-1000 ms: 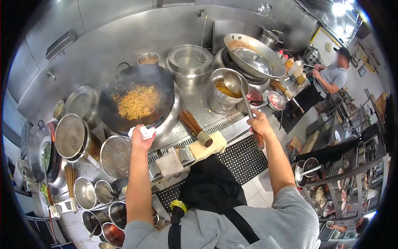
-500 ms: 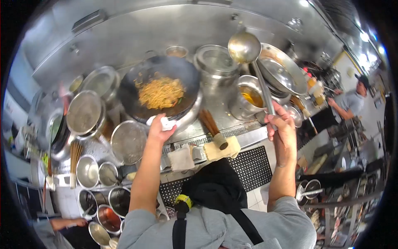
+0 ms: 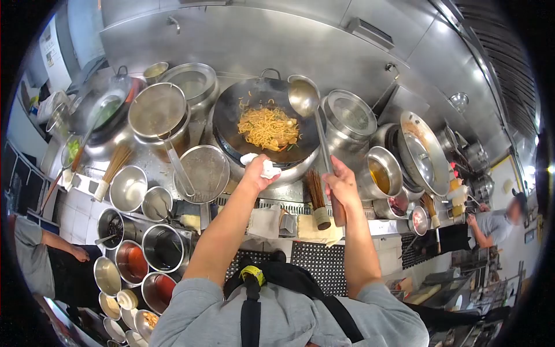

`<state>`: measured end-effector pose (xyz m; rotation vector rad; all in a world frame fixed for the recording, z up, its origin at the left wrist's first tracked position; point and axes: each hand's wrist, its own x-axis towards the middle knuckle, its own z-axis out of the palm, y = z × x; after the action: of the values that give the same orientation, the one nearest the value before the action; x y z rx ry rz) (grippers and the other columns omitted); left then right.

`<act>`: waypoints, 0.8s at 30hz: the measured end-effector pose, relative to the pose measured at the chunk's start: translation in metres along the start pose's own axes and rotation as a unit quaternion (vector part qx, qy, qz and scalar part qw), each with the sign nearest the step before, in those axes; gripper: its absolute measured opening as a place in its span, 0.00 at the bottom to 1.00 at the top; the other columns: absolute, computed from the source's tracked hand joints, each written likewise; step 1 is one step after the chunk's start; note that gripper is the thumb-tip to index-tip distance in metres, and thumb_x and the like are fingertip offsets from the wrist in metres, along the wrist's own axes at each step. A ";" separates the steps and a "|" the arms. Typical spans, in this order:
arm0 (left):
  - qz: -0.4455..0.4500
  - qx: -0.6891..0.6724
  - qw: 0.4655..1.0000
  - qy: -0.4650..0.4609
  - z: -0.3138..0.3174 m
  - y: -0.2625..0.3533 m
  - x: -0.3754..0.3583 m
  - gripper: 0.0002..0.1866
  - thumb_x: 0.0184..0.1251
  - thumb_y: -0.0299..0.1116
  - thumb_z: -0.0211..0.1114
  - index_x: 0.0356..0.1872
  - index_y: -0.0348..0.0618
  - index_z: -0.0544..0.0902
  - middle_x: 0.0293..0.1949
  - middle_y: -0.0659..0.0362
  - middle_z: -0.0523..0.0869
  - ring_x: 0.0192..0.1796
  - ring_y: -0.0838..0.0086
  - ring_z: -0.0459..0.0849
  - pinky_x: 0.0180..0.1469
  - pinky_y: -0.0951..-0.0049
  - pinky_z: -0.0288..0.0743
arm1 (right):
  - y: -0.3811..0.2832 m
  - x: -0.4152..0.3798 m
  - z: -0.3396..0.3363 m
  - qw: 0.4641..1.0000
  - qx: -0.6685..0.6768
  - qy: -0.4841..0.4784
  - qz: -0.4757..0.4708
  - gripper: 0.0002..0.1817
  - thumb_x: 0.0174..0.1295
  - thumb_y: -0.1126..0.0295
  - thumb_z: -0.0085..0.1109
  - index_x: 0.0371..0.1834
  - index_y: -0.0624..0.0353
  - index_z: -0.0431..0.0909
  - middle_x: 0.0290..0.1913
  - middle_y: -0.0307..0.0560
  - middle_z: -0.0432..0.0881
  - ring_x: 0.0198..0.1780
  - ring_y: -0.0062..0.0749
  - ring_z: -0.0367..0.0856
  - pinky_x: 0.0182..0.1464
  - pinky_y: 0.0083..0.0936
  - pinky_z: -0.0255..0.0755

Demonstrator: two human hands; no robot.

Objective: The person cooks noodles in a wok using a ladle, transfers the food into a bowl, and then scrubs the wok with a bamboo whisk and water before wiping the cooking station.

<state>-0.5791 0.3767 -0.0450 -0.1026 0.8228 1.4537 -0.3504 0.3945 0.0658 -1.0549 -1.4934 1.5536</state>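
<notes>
A black wok [image 3: 231, 118] of yellow noodles [image 3: 269, 127] sits on the burner in front of me. My left hand [image 3: 257, 172] grips the wok's near rim through a white cloth [image 3: 267, 168]. My right hand [image 3: 341, 185] holds the long handle of a steel ladle [image 3: 303, 97], whose bowl hangs over the wok's right edge.
A pot of orange-yellow liquid [image 3: 381, 173] and a lidded pot [image 3: 350, 115] stand right of the wok. Strainers [image 3: 205, 173], steel bowls and sauce tubs [image 3: 130, 260] crowd the left. A bamboo brush [image 3: 317, 199] lies on the counter. One person stands far right [image 3: 497, 222], another at left [image 3: 34, 254].
My right hand has swung the ladle left, from the pot of yellow liquid, up through the air, to the wok's right edge. My left hand stayed on the wok's rim.
</notes>
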 end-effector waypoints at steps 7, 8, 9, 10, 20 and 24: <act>0.013 0.013 1.000 0.016 0.002 0.000 0.003 0.06 0.55 0.34 0.56 0.33 0.48 0.74 0.33 0.55 0.78 0.37 0.59 0.78 0.37 0.57 0.76 | 0.021 0.093 0.039 0.979 -0.192 -0.058 0.022 0.33 0.52 0.78 0.54 0.66 0.62 0.59 0.22 0.40 0.74 0.16 0.21 0.69 0.17 0.22 0.64; 0.012 0.013 1.000 0.022 0.001 -0.001 0.005 0.05 0.54 0.33 0.56 0.32 0.47 0.74 0.32 0.55 0.78 0.35 0.59 0.78 0.36 0.57 0.76 | 0.019 0.095 0.041 0.975 -0.192 -0.109 0.030 0.33 0.53 0.78 0.54 0.66 0.61 0.61 0.22 0.40 0.74 0.16 0.22 0.69 0.19 0.22 0.65; 0.008 0.014 1.000 0.022 0.000 -0.002 0.007 0.05 0.54 0.33 0.56 0.32 0.47 0.74 0.32 0.55 0.78 0.35 0.59 0.78 0.36 0.57 0.76 | 0.025 0.095 0.038 0.975 -0.191 -0.106 0.032 0.33 0.53 0.78 0.54 0.66 0.61 0.61 0.22 0.40 0.74 0.16 0.22 0.69 0.19 0.22 0.65; 0.016 0.013 0.999 0.029 0.000 -0.004 0.007 0.05 0.54 0.33 0.56 0.32 0.47 0.74 0.32 0.56 0.78 0.35 0.60 0.78 0.36 0.57 0.76 | 0.033 0.096 0.032 0.951 -0.273 -0.145 -0.016 0.33 0.53 0.77 0.54 0.66 0.57 0.61 0.23 0.41 0.74 0.17 0.22 0.69 0.19 0.22 0.65; 0.028 -0.015 0.999 0.044 0.002 -0.015 0.004 0.06 0.57 0.30 0.53 0.36 0.47 0.72 0.32 0.57 0.78 0.36 0.61 0.79 0.31 0.56 0.76 | -0.009 -0.007 -0.043 0.787 -0.608 -0.038 -0.099 0.29 0.57 0.72 0.56 0.64 0.46 0.65 0.52 0.59 0.76 0.49 0.49 0.77 0.52 0.33 0.70; -0.015 0.038 0.999 0.026 0.045 -0.010 -0.107 0.08 0.60 0.33 0.55 0.40 0.49 0.73 0.34 0.58 0.79 0.37 0.62 0.80 0.36 0.52 0.76 | -0.063 -0.055 -0.118 0.896 -0.399 -0.191 -0.051 0.31 0.53 0.76 0.61 0.64 0.48 0.67 0.54 0.47 0.78 0.38 0.31 0.81 0.44 0.30 0.74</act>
<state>-0.5401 0.3097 0.0423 -0.0941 0.9144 1.3943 -0.2229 0.3958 0.1339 -1.0967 -2.5401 1.1027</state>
